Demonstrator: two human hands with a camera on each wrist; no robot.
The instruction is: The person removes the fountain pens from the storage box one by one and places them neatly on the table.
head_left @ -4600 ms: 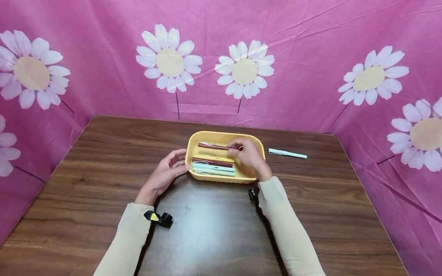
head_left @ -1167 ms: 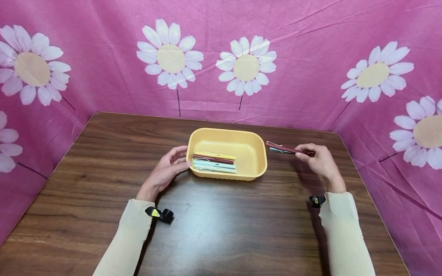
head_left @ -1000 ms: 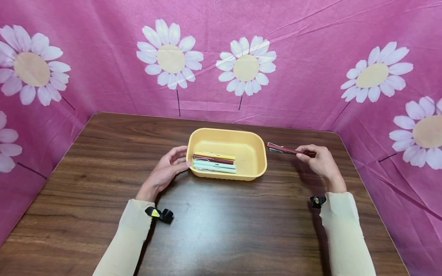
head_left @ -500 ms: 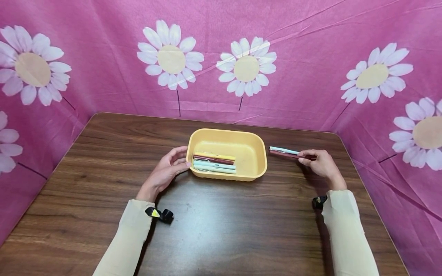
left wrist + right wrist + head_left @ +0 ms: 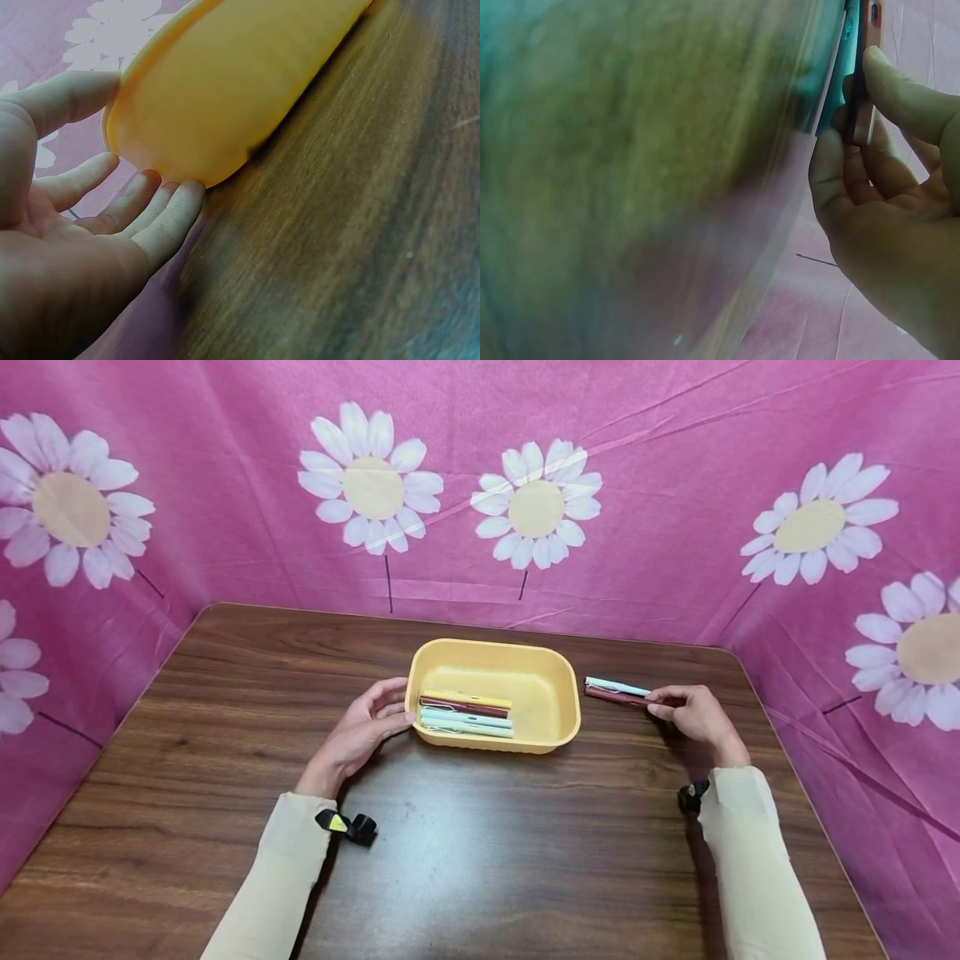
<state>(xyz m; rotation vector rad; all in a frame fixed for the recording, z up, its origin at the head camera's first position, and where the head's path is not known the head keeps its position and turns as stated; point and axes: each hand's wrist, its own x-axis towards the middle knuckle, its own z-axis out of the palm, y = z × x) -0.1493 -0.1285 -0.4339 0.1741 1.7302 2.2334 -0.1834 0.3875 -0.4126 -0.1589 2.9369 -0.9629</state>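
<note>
A yellow plastic basket [image 5: 542, 697] stands on the table. My left hand [image 5: 357, 735] touches its left end; in the left wrist view, the thumb and extended fingertips press its outer wall [image 5: 195, 97]. Inside, a yellow pen [image 5: 483, 702], a dark red pen [image 5: 480, 712] and two pale mint pens [image 5: 467, 721] lie side by side, clips to the left. To the basket's right, my right hand [image 5: 699, 714] pinches the right end of another dark red pen [image 5: 617, 696]. This pen lies alongside a pale blue pen [image 5: 619, 686], on its near side. My fingers cover both pens' right ends.
The brown wood-grain table [image 5: 450, 852] reaches back to a pink cloth [image 5: 645, 585] with printed white daisies, which hangs around it. A black wrist camera [image 5: 348, 828] sits on the left sleeve, another camera [image 5: 693, 796] on the right.
My right hand has carried the dark red pen out of the basket to the right, then from the pale blue pen's far side to its near side. The left hand stays at the basket.
</note>
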